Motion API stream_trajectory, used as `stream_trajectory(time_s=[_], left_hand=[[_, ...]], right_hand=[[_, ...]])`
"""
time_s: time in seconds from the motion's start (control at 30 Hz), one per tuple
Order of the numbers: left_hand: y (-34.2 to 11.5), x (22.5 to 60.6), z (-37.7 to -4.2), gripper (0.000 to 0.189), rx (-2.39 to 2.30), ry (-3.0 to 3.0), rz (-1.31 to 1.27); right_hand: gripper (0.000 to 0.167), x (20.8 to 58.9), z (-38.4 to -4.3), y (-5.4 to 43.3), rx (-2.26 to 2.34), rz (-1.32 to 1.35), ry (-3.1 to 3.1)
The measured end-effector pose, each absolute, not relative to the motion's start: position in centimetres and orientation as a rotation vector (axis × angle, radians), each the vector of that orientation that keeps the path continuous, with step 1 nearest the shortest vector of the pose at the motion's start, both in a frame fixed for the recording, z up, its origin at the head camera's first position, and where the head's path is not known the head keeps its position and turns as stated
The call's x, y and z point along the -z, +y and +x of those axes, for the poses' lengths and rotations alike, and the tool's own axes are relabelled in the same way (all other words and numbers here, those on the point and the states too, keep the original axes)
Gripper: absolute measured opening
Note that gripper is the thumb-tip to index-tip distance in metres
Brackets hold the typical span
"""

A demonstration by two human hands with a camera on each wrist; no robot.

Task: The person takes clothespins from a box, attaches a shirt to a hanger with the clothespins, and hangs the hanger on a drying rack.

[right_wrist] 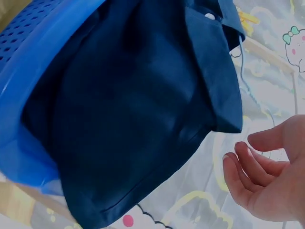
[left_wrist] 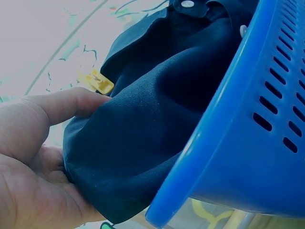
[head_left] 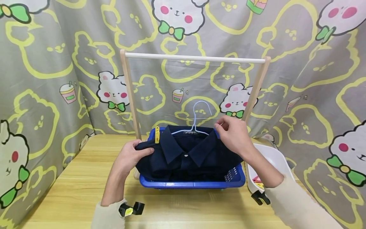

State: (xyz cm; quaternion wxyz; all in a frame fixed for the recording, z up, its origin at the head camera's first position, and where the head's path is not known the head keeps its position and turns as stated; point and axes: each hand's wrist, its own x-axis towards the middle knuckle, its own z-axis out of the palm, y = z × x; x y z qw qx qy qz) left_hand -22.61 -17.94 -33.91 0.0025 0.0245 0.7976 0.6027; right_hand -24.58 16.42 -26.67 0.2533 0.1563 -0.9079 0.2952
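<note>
A dark navy collared shirt lies bunched in a blue basket, its collar upright toward the back. A thin pale wire hanger sits in the neck opening, hook up. On the shoulder at the left, a yellow clothespin clips the fabric. My left hand holds that shoulder, thumb on top and fingers beneath; in the left wrist view the cloth lies between them. Beside the collar on the right is my right hand. The right wrist view shows its loosely bent fingers apart from the shirt.
Behind the basket stands a rack with wooden posts and a white crossbar. A white tray with red and yellow pieces is at the right, partly under my forearm. A patterned curtain surrounds the wooden table.
</note>
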Motion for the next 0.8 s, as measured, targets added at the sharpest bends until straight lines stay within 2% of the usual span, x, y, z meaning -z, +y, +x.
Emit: stream_trajectory(time_s=[0.8], left_hand=[[-18.1,33.8,-22.7,0.032,-1.902,2.497,0.08]], right_hand=[[0.022,30.5,-26.3,22.3,-0.653,0.216,-2.71]])
